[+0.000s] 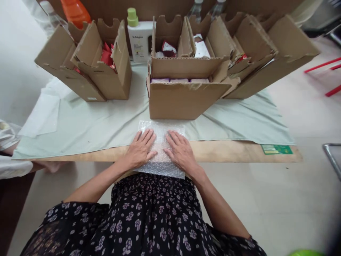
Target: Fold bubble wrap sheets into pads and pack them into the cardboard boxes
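A clear sheet of bubble wrap [162, 149] lies across the table's front edge, its near end hanging over toward my lap. My left hand [141, 147] rests flat on its left side, fingers spread and pointing away from me. On the right side my right hand [181, 149] lies flat too, palm down with the fingers stretched out. Neither hand grips anything. Just beyond the sheet stands an open cardboard box [181, 101] with several purple-edged packs [179, 81] in a row inside.
More open cardboard boxes [114, 78] line the back, some holding red packets [107, 55]. Behind them is a white bottle with a green cap [140, 41]. White plastic bags [44, 113] lie at left on the pale green cloth [87, 121]. Another person's foot [52, 166] shows at far left.
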Demonstrator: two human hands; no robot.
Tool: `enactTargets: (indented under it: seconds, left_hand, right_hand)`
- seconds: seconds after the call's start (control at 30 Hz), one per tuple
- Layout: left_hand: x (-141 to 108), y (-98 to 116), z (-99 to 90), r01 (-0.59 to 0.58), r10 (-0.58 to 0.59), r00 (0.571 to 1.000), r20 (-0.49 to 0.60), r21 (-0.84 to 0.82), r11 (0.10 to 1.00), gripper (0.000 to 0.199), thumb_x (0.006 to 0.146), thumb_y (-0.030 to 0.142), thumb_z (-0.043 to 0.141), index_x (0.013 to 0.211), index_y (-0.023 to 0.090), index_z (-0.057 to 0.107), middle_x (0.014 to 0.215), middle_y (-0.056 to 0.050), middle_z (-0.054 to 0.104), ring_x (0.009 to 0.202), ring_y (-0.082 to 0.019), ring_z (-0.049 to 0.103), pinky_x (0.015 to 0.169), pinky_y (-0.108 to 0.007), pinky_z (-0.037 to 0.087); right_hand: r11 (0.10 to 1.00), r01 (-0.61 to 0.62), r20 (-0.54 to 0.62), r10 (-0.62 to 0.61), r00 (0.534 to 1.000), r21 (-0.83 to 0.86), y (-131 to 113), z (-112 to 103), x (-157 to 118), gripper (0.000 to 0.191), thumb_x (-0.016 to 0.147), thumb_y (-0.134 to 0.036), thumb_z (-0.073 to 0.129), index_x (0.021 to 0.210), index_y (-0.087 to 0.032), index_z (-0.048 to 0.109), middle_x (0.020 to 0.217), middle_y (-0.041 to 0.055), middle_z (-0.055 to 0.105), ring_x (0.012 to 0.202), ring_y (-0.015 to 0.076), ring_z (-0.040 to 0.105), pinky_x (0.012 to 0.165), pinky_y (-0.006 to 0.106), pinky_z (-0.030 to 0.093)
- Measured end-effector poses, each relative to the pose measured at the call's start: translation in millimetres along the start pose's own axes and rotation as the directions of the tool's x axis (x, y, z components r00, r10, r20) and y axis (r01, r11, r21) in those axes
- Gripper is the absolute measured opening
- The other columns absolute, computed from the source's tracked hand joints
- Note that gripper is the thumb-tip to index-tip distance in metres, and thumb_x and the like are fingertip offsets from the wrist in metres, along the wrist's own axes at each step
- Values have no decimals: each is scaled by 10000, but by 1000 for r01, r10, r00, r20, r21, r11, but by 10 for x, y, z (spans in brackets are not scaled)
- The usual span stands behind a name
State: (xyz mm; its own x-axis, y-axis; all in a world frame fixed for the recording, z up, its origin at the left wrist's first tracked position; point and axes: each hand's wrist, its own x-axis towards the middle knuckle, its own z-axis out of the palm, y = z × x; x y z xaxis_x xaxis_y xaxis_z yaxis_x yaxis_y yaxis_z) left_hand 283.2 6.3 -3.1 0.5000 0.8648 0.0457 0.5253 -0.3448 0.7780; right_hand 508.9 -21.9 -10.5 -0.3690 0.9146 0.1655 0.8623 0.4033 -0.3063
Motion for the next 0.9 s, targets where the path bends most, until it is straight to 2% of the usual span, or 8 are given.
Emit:
enactTargets:
  seconds: [0.07,0.17,0.3,0.47,0.6,0.7,0.77,0.9]
  left_hand:
    - [-69,-93,-9,-4,4,1000,-6,11,1000,573,910,453,736,1430,251,602,1719,-118,401,1642,-378,246,1332,-606,-2]
    - [-278,-89,-182,0,1,1000,-13,44,999,558,949,442,701,1474,299,575,1743,-70,365,1657,-354,205,1343,-596,20]
    - [-571,-37,-471,-54,40,994,102,137,989,647,918,470,732,1520,305,558,1737,-82,370,1639,-396,235,1340,-622,102]
    - [-761,-125,-653,-131,84,947,309,134,982,788,781,483,851,1511,354,584,1717,-75,405,1602,-438,302,1329,-637,145]
    - [-767,-168,-717,-161,100,932,349,151,975,782,796,406,838,1527,355,566,1708,-72,420,1598,-423,329,1325,-627,153]
    - [-701,-150,-712,-169,128,949,289,121,978,665,855,369,769,1497,320,604,1655,-96,500,1575,-391,388,1304,-612,221]
    - [-621,-117,-662,-151,138,970,202,49,987,515,880,320,714,1395,300,689,1545,-94,626,1514,-363,483,1262,-591,316]
    - [-417,-9,-527,-19,16,999,-32,-99,995,186,908,281,643,982,279,814,1048,-65,822,1069,-291,732,1008,-466,524]
  right_hand:
    - [995,-68,-62,64,996,-68,159,-62,-224,515,1060,-401,522,1518,-167,551,1601,168,547,1499,346,492,1201,556,405]
    - [987,-121,-163,103,981,-106,332,-223,-627,489,1062,-316,512,1532,-183,535,1549,160,602,1471,336,525,1164,522,416]
    - [989,-39,-138,19,990,-143,353,-328,-1024,612,1007,-142,535,1603,-253,453,1596,122,562,1500,295,499,1165,470,413]
    - [990,93,-52,-99,994,-106,243,-130,-950,640,930,-72,593,1531,-289,555,1657,87,495,1549,292,444,1227,494,375]
    - [979,158,-168,-136,976,127,204,-89,-747,399,970,-105,563,1309,-251,715,1505,71,657,1493,270,526,1171,486,444]
    - [908,109,-209,-24,978,406,202,-166,-682,305,1019,-214,550,1256,-224,741,1309,81,773,1315,246,679,1081,452,525]
    - [832,-6,-169,119,978,555,186,-222,-653,288,1024,-269,550,1210,-222,765,1219,76,803,1199,233,735,1062,442,547]
    - [665,-261,-70,426,902,700,122,-283,-548,253,976,-386,629,1021,-197,792,1003,64,818,944,221,760,894,380,603]
